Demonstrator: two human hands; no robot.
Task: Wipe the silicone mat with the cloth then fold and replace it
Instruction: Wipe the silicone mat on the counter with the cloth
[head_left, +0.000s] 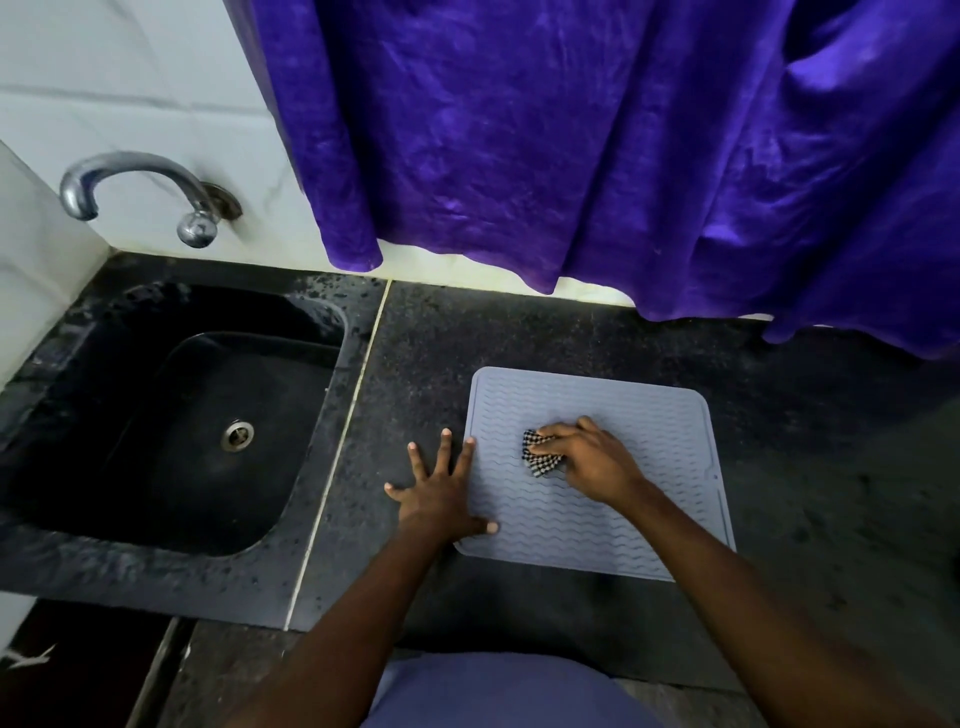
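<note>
A grey silicone mat (623, 410) with wavy ridges lies flat on the dark stone counter (519, 338). My right hand (587, 457) grips a small black-and-white checked cloth (540, 454) bunched under its fingers, pressed onto the middle of the mat. My left hand (441, 488) lies flat with fingers spread on the counter at the mat's left edge; its thumb and one fingertip rest on the mat.
A black sink (93, 415) with a metal drain (238, 434) sits to the left, under a chrome tap (140, 182). A purple curtain (597, 145) hangs behind the counter. The counter's front edge is close to my body.
</note>
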